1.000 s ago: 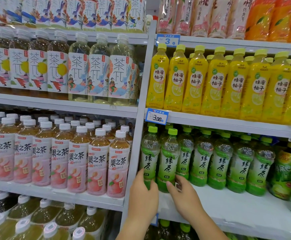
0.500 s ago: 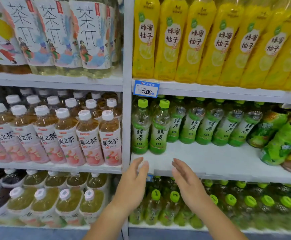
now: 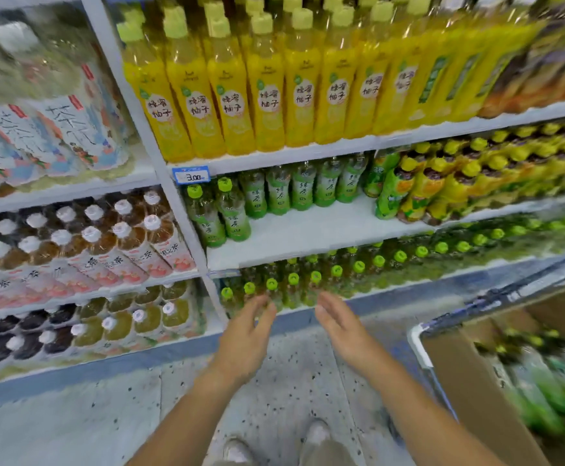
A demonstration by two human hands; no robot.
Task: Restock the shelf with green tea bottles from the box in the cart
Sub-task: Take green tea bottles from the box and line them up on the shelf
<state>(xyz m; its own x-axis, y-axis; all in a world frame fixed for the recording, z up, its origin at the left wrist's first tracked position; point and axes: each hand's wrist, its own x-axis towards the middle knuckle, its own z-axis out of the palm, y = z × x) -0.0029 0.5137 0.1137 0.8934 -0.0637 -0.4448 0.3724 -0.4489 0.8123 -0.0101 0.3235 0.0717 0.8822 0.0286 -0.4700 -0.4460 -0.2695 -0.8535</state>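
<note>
Green tea bottles point(image 3: 232, 213) with green caps stand on the white middle shelf point(image 3: 308, 237), two at the front left and several behind them. My left hand point(image 3: 246, 334) and right hand point(image 3: 340, 326) hang in front of the lower shelf, fingers straight and relaxed, holding nothing. At the lower right a cardboard box point(image 3: 476, 391) sits in the cart point(image 3: 419, 344); blurred green bottles point(image 3: 550, 388) lie inside it.
Yellow honey-citrus bottles point(image 3: 230, 95) fill the shelf above. More green-capped bottles point(image 3: 335, 274) line the shelf below. Peach tea bottles point(image 3: 123, 243) fill the left bay. Green and yellow bottles point(image 3: 409, 186) crowd the middle shelf's right end. Speckled floor point(image 3: 140, 408) lies underneath.
Both hands have drawn back and down from the two front green tea bottles, letting them go. The view has swung down and to the right, bringing the cart and box into sight.
</note>
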